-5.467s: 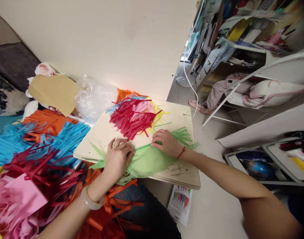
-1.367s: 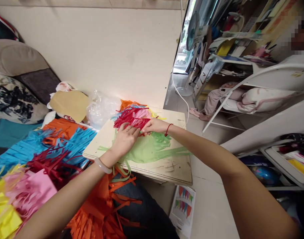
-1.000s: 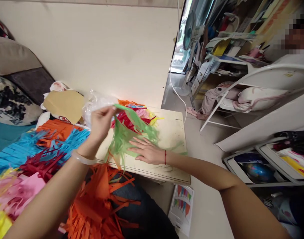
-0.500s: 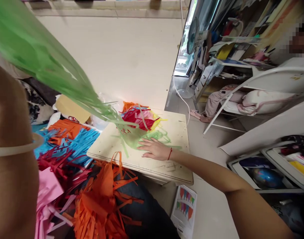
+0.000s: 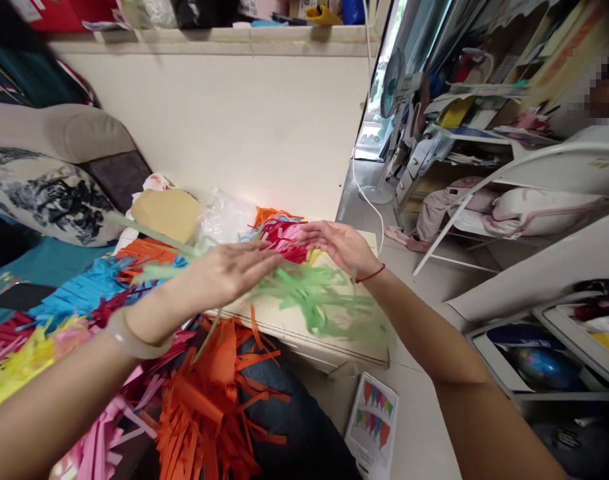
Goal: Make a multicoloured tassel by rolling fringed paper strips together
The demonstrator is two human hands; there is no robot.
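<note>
Green fringed tissue strips [image 5: 319, 300], blurred by motion, lie spread over the small cream table [image 5: 279, 327]. My left hand [image 5: 229, 270], with a pale bangle on its wrist, is over the table's left part, fingers stretched out flat, at the edge of the green strips. Opposite it my right hand [image 5: 339, 247], a red string on its wrist, is raised above the strips with its fingers extended. Between the two hands, toward the wall, lies a pile of red and pink tissue [image 5: 289, 241]. Neither hand grips anything visible.
Orange fringe [image 5: 209, 407] rests on my lap. Blue fringe [image 5: 84, 290] and other coloured fringes lie at the left, near a clear plastic bag [image 5: 227, 217]. A printed package [image 5: 372, 423] is on the floor. A person sits at the right, partly behind a white folding chair [image 5: 534, 173].
My left arm has come down from its raised position to the table. The lifted green tissue is now down on the table. My right hand has lifted and moved slightly away from me.
</note>
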